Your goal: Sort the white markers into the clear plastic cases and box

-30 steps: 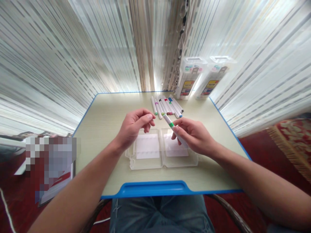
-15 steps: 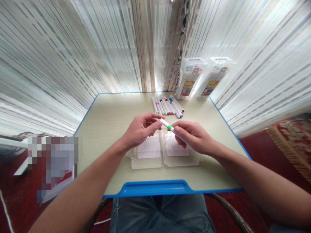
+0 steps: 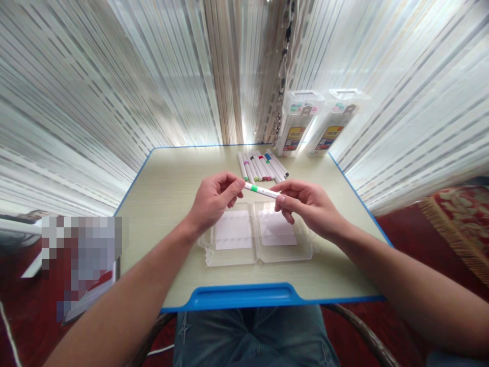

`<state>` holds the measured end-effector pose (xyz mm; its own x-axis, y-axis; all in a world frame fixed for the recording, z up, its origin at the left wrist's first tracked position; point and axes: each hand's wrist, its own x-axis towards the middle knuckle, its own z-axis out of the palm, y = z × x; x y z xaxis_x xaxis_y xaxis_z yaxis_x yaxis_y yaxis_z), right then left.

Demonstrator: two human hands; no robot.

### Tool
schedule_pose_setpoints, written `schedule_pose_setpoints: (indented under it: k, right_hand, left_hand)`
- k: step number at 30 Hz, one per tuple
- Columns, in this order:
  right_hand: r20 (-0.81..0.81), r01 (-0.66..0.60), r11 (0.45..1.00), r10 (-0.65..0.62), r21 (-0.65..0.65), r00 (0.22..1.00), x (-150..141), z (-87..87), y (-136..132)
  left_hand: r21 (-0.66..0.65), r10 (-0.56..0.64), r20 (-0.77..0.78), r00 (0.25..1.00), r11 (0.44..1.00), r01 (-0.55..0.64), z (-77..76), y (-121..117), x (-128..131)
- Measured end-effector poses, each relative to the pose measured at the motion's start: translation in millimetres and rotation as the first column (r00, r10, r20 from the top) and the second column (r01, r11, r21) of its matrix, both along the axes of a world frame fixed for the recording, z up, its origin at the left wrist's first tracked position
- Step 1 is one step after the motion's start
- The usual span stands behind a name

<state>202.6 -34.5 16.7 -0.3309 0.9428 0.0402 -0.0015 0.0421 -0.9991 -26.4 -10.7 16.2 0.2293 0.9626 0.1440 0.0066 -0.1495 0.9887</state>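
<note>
A white marker with a green band (image 3: 261, 190) is held level between both hands above an open clear plastic case (image 3: 256, 236). My left hand (image 3: 214, 201) pinches its left end with thumb and fingers. My right hand (image 3: 305, 206) pinches its right end, fingers curled. The case lies flat on the table with two white-lined halves. A row of several white markers with coloured bands (image 3: 262, 166) lies just beyond the hands.
The pale table (image 3: 171, 178) has a blue rim and a blue front handle (image 3: 244, 295). Two upright clear marker packs (image 3: 298, 122) stand at the back right against striped curtains. Red carpet lies on both sides, with a pixelated patch at the left.
The marker has turned from slanting in my right hand alone to lying level, and my left hand has come in and taken hold of its left end.
</note>
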Motion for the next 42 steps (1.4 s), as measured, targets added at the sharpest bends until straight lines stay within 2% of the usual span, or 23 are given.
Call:
schedule_pose_setpoints:
  k: [3,8,11,17,29,36,42]
  right_hand:
    - [-0.002,0.074,0.997,-0.074,0.034,0.997,-1.1,3.0,-1.0]
    - [-0.013,0.085,0.994,-0.085,0.062,0.996,-1.4,4.5,-2.3]
    - [-0.046,0.107,0.992,-0.103,0.074,0.994,-0.9,2.7,-1.7]
    - [-0.175,0.201,0.977,-0.186,0.076,0.967,2.7,-0.8,3.0]
    - [-0.294,0.187,0.982,-0.185,-0.022,0.938,3.1,-1.2,5.2]
    - [-0.304,0.225,0.974,-0.222,-0.027,0.927,3.8,-0.1,4.7]
    - [-0.323,0.285,0.958,-0.272,-0.005,0.907,2.5,0.7,6.9]
  left_hand:
    - [-0.004,0.004,0.015,1.000,1.000,-0.004,0.5,-1.0,-0.2]
    - [-0.015,-0.067,0.006,0.998,0.998,0.067,3.9,-3.7,1.9]
    - [-0.007,-0.025,0.017,1.000,1.000,0.025,2.7,-3.2,1.7]
    - [-0.036,0.032,0.176,0.984,0.999,-0.026,-4.2,2.8,-2.6]
    - [-0.192,0.002,0.432,0.902,0.977,0.089,1.7,2.4,-1.6]
    - [-0.225,-0.001,0.503,0.864,0.965,0.133,6.4,1.4,-2.9]
    - [-0.235,-0.010,0.496,0.868,0.961,0.145,7.3,0.9,-4.2]
